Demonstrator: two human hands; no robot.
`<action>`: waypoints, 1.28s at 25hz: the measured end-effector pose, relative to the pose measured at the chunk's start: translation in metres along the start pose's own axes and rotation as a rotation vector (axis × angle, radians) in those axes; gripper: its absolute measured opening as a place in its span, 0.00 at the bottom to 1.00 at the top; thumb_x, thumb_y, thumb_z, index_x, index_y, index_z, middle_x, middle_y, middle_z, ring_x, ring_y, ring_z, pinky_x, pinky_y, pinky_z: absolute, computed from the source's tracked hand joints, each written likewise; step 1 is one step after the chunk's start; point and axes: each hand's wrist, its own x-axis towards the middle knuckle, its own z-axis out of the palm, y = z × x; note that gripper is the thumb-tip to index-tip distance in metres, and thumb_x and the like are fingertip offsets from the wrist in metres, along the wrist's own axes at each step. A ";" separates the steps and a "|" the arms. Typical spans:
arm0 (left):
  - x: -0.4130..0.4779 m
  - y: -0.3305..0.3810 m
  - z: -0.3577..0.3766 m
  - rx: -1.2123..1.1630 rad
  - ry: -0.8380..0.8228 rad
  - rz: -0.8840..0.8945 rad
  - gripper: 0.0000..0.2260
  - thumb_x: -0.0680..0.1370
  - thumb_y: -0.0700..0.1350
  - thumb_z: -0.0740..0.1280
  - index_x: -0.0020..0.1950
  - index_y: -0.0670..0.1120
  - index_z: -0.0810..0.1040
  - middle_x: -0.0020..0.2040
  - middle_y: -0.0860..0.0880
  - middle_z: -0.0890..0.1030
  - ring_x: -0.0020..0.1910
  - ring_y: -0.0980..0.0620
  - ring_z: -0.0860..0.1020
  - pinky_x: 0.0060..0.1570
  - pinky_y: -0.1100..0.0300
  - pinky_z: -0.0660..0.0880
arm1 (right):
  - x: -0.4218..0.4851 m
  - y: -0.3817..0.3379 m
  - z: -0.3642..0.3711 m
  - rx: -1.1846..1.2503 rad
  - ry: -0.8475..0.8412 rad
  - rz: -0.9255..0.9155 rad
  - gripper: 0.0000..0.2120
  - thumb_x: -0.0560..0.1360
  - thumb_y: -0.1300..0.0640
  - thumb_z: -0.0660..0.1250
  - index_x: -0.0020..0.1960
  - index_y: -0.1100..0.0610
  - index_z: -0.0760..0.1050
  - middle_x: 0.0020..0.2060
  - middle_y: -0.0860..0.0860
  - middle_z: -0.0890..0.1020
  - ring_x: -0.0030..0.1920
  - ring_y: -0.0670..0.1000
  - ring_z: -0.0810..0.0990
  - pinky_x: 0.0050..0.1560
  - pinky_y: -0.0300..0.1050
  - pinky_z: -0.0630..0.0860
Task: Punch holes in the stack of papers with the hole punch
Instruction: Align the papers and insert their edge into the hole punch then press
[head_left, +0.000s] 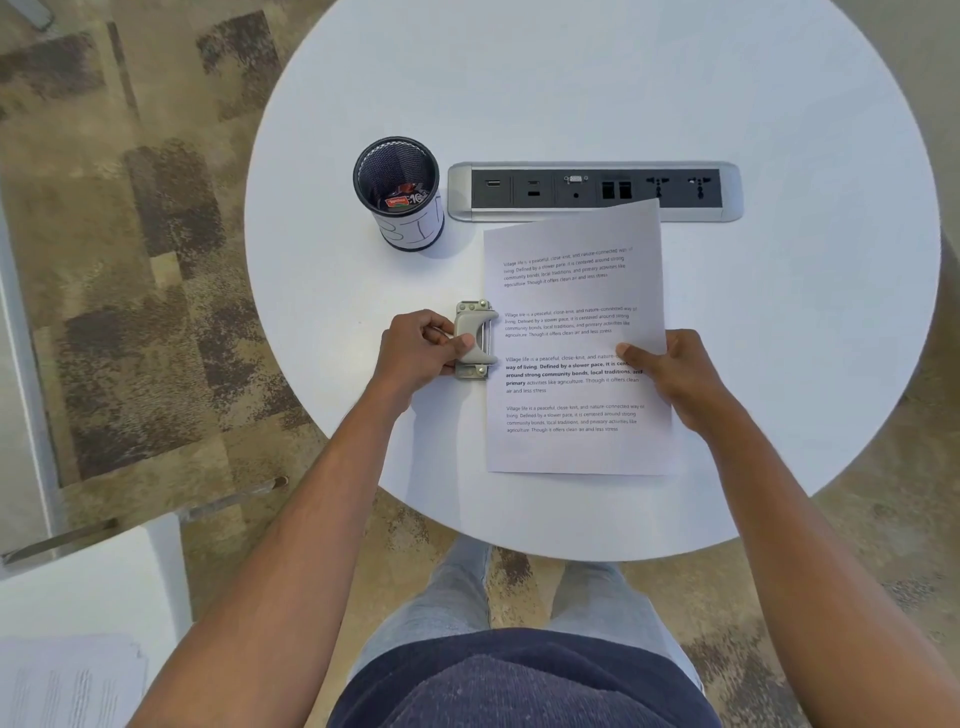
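Note:
A stack of printed white papers lies on the round white table, long side running away from me. A grey metal hole punch sits against the middle of the stack's left edge, with the paper edge under its jaw. My left hand grips the punch from the left, thumb resting on its lever. My right hand holds the right edge of the stack, thumb on top of the sheets and fingers hidden beneath or beside them.
A black mesh pen cup with small items inside stands behind the punch. A silver power and data socket strip is set into the table just beyond the papers. Another white surface with papers is at lower left.

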 end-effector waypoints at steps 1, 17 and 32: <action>0.000 0.000 0.000 -0.002 -0.003 -0.003 0.11 0.69 0.40 0.78 0.45 0.40 0.78 0.36 0.43 0.75 0.35 0.45 0.79 0.38 0.53 0.83 | 0.000 0.000 0.000 -0.010 0.004 -0.008 0.05 0.76 0.60 0.71 0.51 0.60 0.83 0.44 0.54 0.87 0.40 0.50 0.86 0.42 0.43 0.80; -0.004 0.003 0.000 0.004 -0.018 -0.054 0.14 0.69 0.45 0.78 0.47 0.41 0.78 0.42 0.42 0.77 0.39 0.46 0.80 0.46 0.51 0.83 | 0.002 0.002 0.006 0.059 0.009 0.027 0.09 0.76 0.61 0.71 0.55 0.63 0.82 0.49 0.58 0.86 0.45 0.56 0.86 0.52 0.52 0.82; -0.002 0.011 -0.001 0.127 -0.014 -0.052 0.14 0.70 0.43 0.78 0.47 0.38 0.78 0.32 0.47 0.76 0.34 0.46 0.77 0.43 0.49 0.82 | 0.009 0.003 0.014 0.037 -0.033 0.033 0.08 0.76 0.61 0.71 0.53 0.63 0.82 0.51 0.60 0.86 0.52 0.61 0.85 0.57 0.62 0.79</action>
